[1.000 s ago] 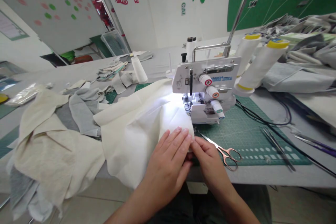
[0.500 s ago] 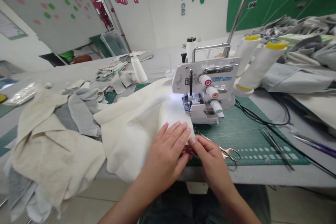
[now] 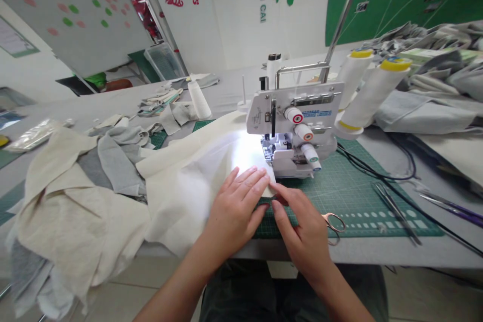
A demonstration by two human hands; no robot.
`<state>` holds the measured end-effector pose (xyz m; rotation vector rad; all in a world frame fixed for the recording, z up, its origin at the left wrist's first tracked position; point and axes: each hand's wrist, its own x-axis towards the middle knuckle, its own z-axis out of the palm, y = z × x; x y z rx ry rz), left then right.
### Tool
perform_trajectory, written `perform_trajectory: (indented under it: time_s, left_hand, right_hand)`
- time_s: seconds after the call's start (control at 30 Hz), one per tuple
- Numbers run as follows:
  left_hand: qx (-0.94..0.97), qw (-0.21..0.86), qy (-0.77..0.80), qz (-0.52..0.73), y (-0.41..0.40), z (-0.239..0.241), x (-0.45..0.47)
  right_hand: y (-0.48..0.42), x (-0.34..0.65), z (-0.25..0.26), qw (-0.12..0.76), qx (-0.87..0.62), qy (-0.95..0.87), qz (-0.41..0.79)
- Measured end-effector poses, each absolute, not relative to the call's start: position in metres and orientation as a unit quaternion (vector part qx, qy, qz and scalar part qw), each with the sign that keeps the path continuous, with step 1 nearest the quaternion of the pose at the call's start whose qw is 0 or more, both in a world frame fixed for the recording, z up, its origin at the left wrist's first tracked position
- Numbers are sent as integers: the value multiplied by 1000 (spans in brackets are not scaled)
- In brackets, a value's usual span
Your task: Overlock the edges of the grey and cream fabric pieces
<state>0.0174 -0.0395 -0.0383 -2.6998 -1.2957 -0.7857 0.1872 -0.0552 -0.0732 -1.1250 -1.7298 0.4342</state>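
as the grey table [image 3: 226, 90] carries everything, its green cutting mat [image 3: 339, 186] shows bare toward four o'clock of the view's centre, probably laid to guard the top. at eight o'clock spreads the cream cloth [image 3: 181, 201], its right edge beside the lit needle area of the sewing machine [image 3: 285, 126], which stands at three o'clock, just off centre; two yellow-capped thread cones [image 3: 375, 95] stand at half past two, likely to feed it. the left hand [image 3: 239, 201], at six o'clock, lies palm down, fingers extended on the cloth, grasping nothing, seemingly to keep it flat. the right hand [image 3: 300, 221], between four and five, has thumb and forefinger parted, the forefinger at the cloth's near corner as if to guide it; no pinch shows. tweezers [image 3: 398, 215] lie toward four, probably for easy reach. closer in, the scissors [image 3: 326, 219] show only copper handles, the blades hidden by that hand.
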Motion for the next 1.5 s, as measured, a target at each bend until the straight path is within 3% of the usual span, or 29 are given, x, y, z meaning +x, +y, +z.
perform_trajectory:
  time_s: [0.37,0.67,1.5]
  left_hand:
    - [-871,46,-401,-281,-48,-33,14]
    - [-875,39,-409,-255,-38,-32,9]
    - [-865,22,-436,-248,-17,-33,13]
  right_hand:
    - [-51,187,-82,464,-483,-723,169]
    - [-57,186,-107,545,-514,-640,174]
    - [-56,185,-102,493,-458,-710,207]
